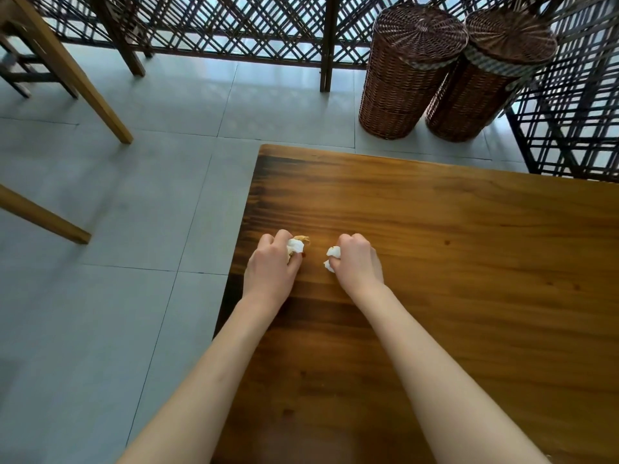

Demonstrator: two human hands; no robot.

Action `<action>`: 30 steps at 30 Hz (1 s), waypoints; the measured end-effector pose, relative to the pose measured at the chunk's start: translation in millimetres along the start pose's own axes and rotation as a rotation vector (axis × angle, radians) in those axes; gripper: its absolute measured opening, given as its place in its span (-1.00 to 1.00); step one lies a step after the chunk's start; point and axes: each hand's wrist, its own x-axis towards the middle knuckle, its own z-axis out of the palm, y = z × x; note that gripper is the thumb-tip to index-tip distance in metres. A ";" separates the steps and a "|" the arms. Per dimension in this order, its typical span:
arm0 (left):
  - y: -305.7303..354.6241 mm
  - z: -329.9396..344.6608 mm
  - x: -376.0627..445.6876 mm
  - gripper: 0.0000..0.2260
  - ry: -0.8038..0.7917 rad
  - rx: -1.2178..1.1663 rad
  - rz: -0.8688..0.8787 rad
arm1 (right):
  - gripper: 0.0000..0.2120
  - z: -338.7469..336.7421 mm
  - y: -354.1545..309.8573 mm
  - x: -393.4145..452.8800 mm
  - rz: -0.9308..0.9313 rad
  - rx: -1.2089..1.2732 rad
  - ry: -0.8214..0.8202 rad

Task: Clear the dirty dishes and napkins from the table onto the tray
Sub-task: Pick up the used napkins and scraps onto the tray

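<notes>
Left hand (273, 262) clenched round a stained napkin (296, 245), right hand (358, 262) round a white one (332, 254), both low over the table (469, 262) near its left edge, no tray in view: loose wads likely shedding scraps or slipping during carry.

We see two tall brown wicker baskets (410, 72) (487, 78) with woven lids, touching side by side on the grey tiled floor (117, 262) — just in front of a dark lattice screen (234, 25). At left, light wooden furniture legs (72, 67) stand on the tiles — well apart from the baskets.
</notes>
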 end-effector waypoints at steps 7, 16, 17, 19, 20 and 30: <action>-0.2 -4.2 -11.2 -0.75 -0.013 0.005 0.012 | -0.83 -0.2 -1.7 -1.6 0.020 0.011 0.021; 13.1 -25.7 -32.4 -0.76 -0.026 0.033 0.090 | -0.87 -45.8 18.8 -42.0 0.060 0.114 0.008; 18.5 -29.3 -38.2 -0.76 -0.032 0.030 0.102 | -0.86 -54.3 20.1 -50.9 0.058 0.134 0.024; 30.3 -36.7 -53.8 -0.75 -0.043 0.015 0.127 | -0.84 -70.6 24.3 -71.2 0.052 0.171 0.066; 36.2 -40.3 -63.3 -0.75 -0.050 0.009 0.141 | -0.85 -78.0 27.5 -81.8 0.051 0.188 0.086; 111.8 -64.2 -162.1 -0.75 -0.174 0.025 0.264 | -0.90 -140.0 89.8 -197.6 0.123 0.310 0.084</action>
